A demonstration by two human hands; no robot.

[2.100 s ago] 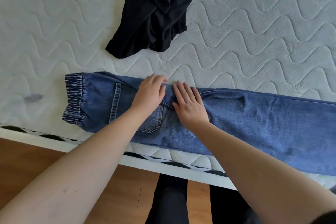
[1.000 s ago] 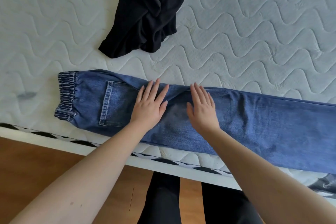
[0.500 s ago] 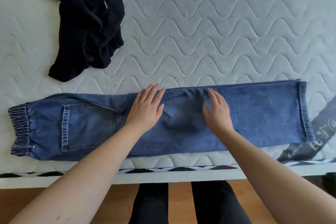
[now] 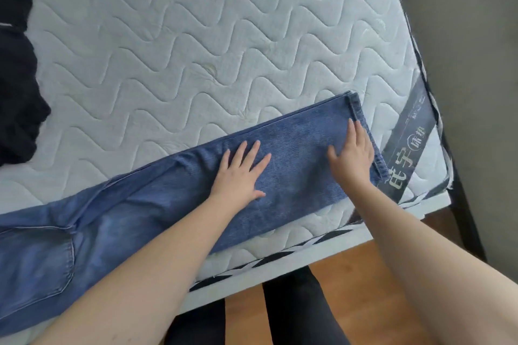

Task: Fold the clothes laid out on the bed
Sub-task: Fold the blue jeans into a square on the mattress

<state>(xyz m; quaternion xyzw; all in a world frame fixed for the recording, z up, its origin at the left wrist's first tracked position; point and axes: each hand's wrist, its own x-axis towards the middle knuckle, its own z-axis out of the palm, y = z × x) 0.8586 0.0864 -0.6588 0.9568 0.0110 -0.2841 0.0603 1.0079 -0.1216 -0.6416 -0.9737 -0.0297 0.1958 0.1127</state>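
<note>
A crumpled black garment (image 4: 16,78) lies at 9 o'clock on the mattress (image 4: 224,36). The jeans (image 4: 157,193), folded leg on leg, stretch along the near edge from 8 o'clock to the hem (image 4: 364,131) at 3 o'clock. The left hand (image 4: 241,173) presses flat, fingers spread, holding nothing. The right hand (image 4: 354,154) lies flat just beside the hem, grasping nothing. The denim is judged heavy, pliable and non-slip; take hold at the hem corners.

Bedroom: bare quilted mattress (image 4: 196,36)
</note>
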